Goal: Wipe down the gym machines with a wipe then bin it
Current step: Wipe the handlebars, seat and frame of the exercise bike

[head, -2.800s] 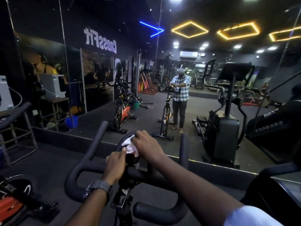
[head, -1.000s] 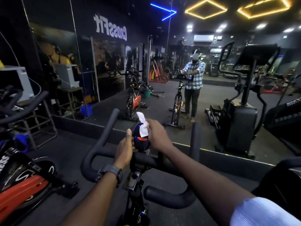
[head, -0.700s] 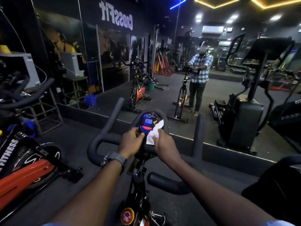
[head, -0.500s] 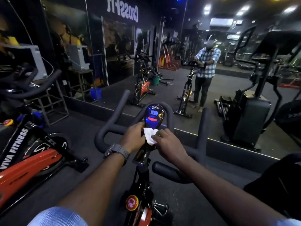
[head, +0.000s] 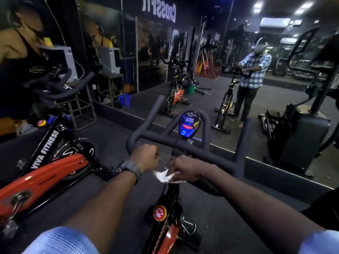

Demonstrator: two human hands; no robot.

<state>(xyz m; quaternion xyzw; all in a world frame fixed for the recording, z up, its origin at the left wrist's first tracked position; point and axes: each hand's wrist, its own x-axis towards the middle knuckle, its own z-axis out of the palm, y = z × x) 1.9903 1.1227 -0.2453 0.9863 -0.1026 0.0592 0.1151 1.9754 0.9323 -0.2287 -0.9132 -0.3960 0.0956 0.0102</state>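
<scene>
I stand at a black and red spin bike whose black handlebar [head: 216, 158] carries a lit blue console [head: 189, 123]. My right hand [head: 185, 169] pinches a crumpled white wipe [head: 162, 176] just below the crossbar, over the bike's stem. My left hand [head: 145, 158], with a watch on its wrist, is curled into a fist beside it, below the bar's left bend, and nothing shows in its grasp. A red knob [head: 160, 213] sits on the frame under my hands.
A second red spin bike [head: 55, 162] marked VIVA FITNESS stands close on my left. A mirror wall ahead reflects me, the bikes, an elliptical [head: 302, 134], a green bin [head: 189, 88] and a blue bucket [head: 124, 99].
My right hand brought the wipe down from the console to below the crossbar. My left hand let go of the console mount and dropped. My view tilted down and moved closer.
</scene>
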